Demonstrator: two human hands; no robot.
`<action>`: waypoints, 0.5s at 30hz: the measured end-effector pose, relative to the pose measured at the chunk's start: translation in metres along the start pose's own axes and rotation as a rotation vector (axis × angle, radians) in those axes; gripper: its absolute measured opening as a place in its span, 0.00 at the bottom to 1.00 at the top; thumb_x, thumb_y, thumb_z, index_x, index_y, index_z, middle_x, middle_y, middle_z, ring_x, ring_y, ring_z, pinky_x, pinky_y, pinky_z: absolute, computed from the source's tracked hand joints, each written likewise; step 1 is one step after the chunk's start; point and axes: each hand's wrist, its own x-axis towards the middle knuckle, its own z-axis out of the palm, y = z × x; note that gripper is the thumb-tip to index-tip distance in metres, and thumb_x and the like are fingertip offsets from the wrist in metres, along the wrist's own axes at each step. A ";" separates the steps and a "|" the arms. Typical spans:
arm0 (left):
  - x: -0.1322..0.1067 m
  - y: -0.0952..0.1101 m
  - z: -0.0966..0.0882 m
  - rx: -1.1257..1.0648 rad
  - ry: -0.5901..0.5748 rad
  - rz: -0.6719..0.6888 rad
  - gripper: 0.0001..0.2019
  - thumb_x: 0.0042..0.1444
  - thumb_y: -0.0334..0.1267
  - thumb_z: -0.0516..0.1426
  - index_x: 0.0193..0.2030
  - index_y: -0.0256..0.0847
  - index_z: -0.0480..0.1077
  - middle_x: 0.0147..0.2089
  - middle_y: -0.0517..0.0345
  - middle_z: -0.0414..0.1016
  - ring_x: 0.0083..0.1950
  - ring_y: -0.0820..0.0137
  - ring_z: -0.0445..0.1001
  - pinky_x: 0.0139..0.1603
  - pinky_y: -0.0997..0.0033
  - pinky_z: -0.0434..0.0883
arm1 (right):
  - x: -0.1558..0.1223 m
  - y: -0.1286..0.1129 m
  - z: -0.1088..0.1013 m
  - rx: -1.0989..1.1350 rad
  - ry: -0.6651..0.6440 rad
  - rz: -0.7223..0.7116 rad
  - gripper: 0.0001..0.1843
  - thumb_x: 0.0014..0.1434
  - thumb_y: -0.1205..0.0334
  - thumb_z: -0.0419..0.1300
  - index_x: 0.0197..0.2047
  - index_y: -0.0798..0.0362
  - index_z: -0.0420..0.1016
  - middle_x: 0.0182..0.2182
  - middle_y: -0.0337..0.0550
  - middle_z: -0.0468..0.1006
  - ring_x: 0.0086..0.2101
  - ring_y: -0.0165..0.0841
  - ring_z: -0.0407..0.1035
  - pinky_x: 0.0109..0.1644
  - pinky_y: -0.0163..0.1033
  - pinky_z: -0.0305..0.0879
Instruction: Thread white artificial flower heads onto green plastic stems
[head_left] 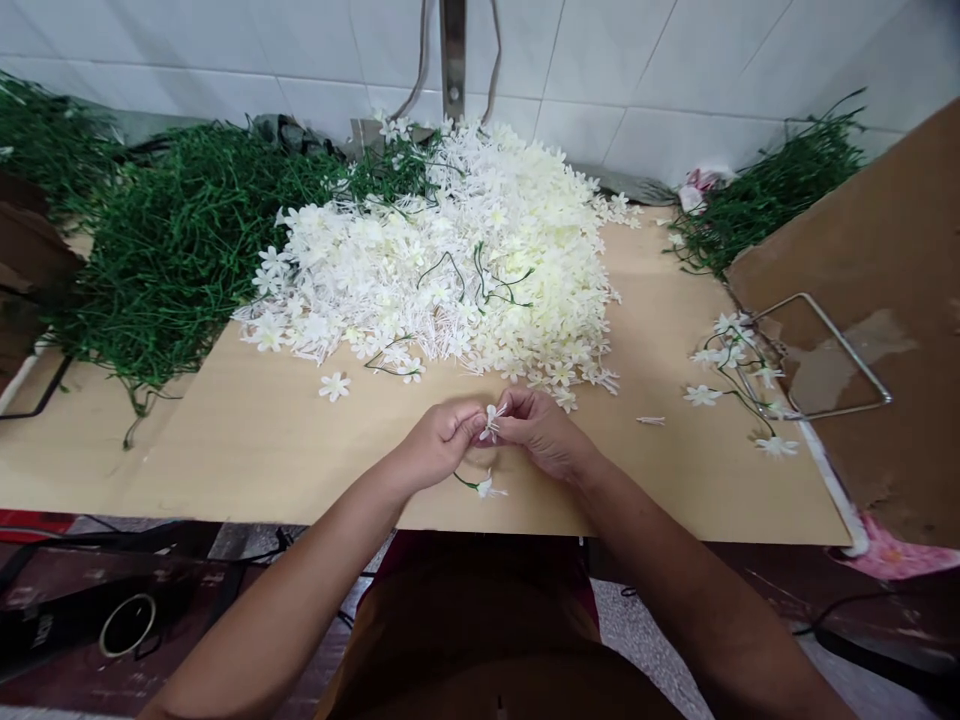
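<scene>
My left hand (439,445) and my right hand (544,432) meet above the near edge of the wooden table (262,450). Both pinch a small white artificial flower (491,418) between their fingertips. A thin green stem with another white flower (484,488) hangs below my hands, and its upper end is hidden by my fingers. Just behind my hands lies a big heap of white artificial flowers (457,260).
A mass of green plastic stems (172,240) covers the table's left. More green stems (765,190) lie at the back right. A finished sprig with white flowers (739,380) rests at the right beside a brown cardboard board with a metal wire frame (825,350). One loose flower (334,385) lies apart.
</scene>
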 end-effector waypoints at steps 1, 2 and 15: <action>0.000 0.000 0.001 0.006 0.015 -0.010 0.22 0.61 0.55 0.50 0.26 0.39 0.64 0.25 0.61 0.66 0.29 0.73 0.65 0.32 0.73 0.64 | 0.001 0.001 0.001 0.005 0.001 -0.009 0.19 0.33 0.66 0.74 0.20 0.54 0.66 0.17 0.29 0.74 0.23 0.27 0.73 0.39 0.42 0.78; 0.001 -0.001 0.002 0.013 0.034 -0.016 0.22 0.61 0.55 0.50 0.26 0.39 0.64 0.25 0.61 0.66 0.29 0.73 0.65 0.32 0.73 0.64 | 0.002 0.002 0.002 0.012 0.006 -0.018 0.18 0.34 0.66 0.74 0.20 0.54 0.66 0.18 0.29 0.74 0.23 0.26 0.73 0.40 0.42 0.78; -0.001 0.001 0.002 0.096 0.310 0.041 0.15 0.64 0.46 0.50 0.41 0.39 0.73 0.37 0.53 0.76 0.40 0.68 0.74 0.44 0.68 0.70 | -0.097 -0.139 -0.086 -1.004 0.970 -0.726 0.08 0.47 0.57 0.67 0.33 0.47 0.77 0.32 0.47 0.81 0.28 0.35 0.72 0.32 0.44 0.65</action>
